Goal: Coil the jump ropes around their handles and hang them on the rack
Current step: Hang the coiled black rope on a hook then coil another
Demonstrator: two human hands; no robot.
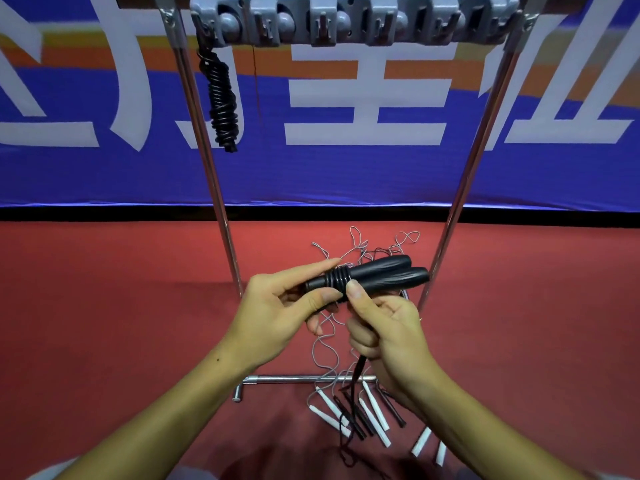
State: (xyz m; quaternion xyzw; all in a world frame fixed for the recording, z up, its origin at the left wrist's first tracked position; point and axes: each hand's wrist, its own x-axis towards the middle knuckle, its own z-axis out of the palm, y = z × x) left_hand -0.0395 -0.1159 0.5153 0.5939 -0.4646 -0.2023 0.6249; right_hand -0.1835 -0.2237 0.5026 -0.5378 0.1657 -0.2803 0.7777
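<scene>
Jump ropes are at three stages here, and reading from the left shows the order. At the upper left, one black rope (221, 98), fully coiled around its handles, hangs from the leftmost hook of the grey rack (353, 24); the other hooks along the bar look bare, so that is the only one finished.

In the middle, the left hand (277, 306) pinches the narrow end of a pair of black handles (377, 275) held side by side, thumb below and fingers along the far side. A few turns of black cord (341, 277) already wrap that end, while most of the handle length is bare, so I judge this coil barely begun. Just to the right, the right hand (388, 330) presses its thumb against the wraps and curls its fingers round the free cord, which trails down towards the floor.

Below and slightly right, on the red floor (104, 289) around the rack's chrome base bar (294, 378), lies a tangle of loose thin cords (363, 247) with several white handles (374, 417) and dark ones among them; how many ropes that makes I cannot tell. All of those are untouched, so most of the work seems left: finish this coil, hang it, then the heap
</scene>
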